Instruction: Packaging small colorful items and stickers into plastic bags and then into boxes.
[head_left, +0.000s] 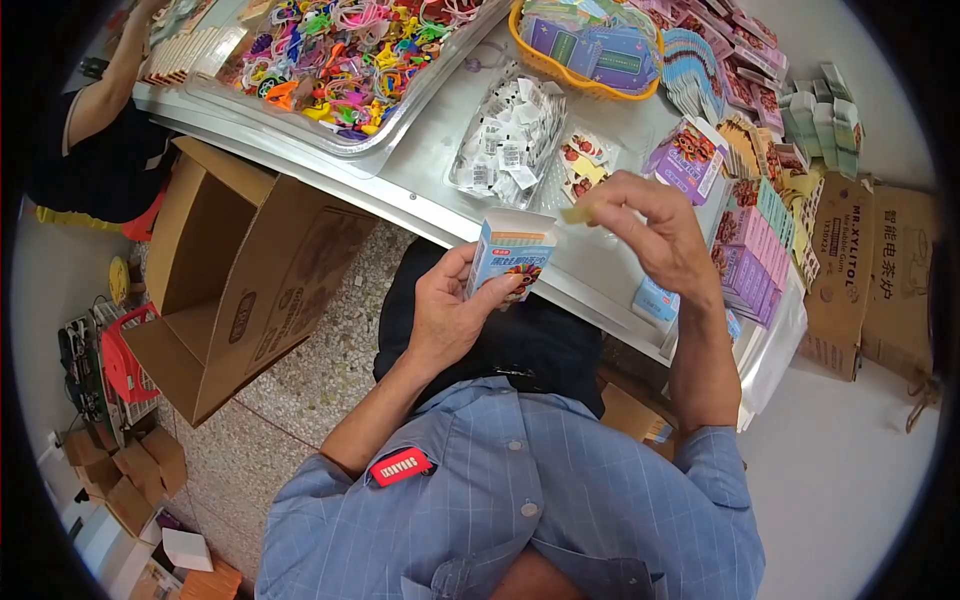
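My left hand (pixel 448 305) is wrapped round a small light-blue carton (pixel 508 262) with an open top, held upright just off the table's front edge. Cards or sheets show inside its mouth. To the right of the carton, my right hand (pixel 655 232) pinches a small yellowish-green flat piece (pixel 576 214), blurred at its edge. That piece is apart from the carton. Beyond my hands lies a clear tray of small white packets (pixel 508 138), and beside it a clear tray with printed cards (pixel 584 165).
Colourful small toys fill a large clear tray (pixel 365 140) at the far left. A yellow basket (pixel 590 85) holds purple and green packs. Stacks of small cartons (pixel 745 240) line the right side. An open cardboard box (pixel 250 270) stands left, near another person's arm (pixel 115 70).
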